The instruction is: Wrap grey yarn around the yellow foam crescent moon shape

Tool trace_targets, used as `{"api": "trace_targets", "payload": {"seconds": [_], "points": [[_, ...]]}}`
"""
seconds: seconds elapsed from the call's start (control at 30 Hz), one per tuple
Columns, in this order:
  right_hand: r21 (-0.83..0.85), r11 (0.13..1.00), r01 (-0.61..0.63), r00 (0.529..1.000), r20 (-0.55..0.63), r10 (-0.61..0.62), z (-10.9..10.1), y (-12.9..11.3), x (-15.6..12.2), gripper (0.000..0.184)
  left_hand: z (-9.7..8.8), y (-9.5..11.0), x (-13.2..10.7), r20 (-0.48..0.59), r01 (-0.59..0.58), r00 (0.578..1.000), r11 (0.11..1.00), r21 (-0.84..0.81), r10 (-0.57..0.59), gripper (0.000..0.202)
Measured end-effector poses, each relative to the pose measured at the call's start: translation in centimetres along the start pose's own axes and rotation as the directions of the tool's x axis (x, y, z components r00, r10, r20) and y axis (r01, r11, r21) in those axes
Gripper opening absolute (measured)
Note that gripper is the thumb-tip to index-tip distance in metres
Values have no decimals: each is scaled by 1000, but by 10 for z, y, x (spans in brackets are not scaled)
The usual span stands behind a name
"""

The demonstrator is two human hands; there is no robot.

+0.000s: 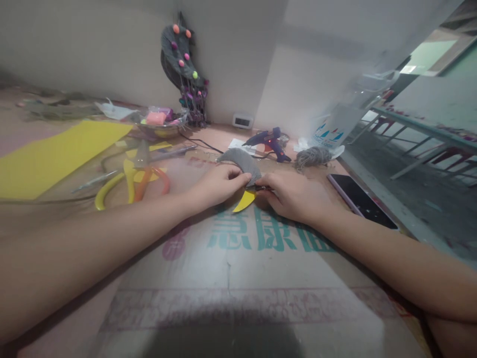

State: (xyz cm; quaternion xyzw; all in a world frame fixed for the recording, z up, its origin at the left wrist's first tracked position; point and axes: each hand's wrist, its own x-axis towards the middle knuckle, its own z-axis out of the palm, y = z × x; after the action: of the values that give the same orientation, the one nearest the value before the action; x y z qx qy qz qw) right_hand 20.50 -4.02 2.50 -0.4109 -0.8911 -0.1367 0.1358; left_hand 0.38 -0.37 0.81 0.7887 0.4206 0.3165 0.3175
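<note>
A crescent shape [242, 160], covered in grey yarn over most of its length, is held just above the cardboard. Its bare yellow tip [245, 201] points down toward me. My left hand [225, 184] is closed on the grey part, thumb on the front. At the boundary of grey and yellow, my right hand [285, 194] pinches with thumb and fingertips; a small dark bit shows between them, too small to name. A ball of grey yarn [313, 156] lies beyond my right hand.
Behind the crescent is a blue glue gun [268, 141] with a red light. Yellow-handled scissors [128, 181], orange-handled pliers [151, 179] and yellow sheet [63, 154] lie left; a phone [361, 199] lies right. A decorated grey crescent [175, 54] is against the wall.
</note>
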Motion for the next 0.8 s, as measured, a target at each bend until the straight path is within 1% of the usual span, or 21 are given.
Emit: {"api": "trace_targets", "payload": {"seconds": [0.13,0.33,0.4,0.47,0.57,0.8], "points": [[-26,1000,-4,1000,14,4,0,0,-1,19,0,-1,1,2,3,1000,1000,5,-3,42],[14,999,-30,999,13,30,0,0,-1,18,0,-1,1,-6,-16,1000,1000,12,16,42],[43,998,-53,999,-4,53,1,1,-2,18,0,-1,1,-4,-19,1000,1000,11,19,42],[85,995,-61,997,-49,66,2,3,-3,19,0,-1,1,-3,-23,1000,1000,17,23,41],[132,990,-47,994,-88,59,3,6,-4,23,-1,-3,1,-10,-27,1000,999,30,27,41],[136,990,-21,998,-52,28,4,7,-5,22,0,-3,1,-16,3,1000,1000,26,-3,43]]}}
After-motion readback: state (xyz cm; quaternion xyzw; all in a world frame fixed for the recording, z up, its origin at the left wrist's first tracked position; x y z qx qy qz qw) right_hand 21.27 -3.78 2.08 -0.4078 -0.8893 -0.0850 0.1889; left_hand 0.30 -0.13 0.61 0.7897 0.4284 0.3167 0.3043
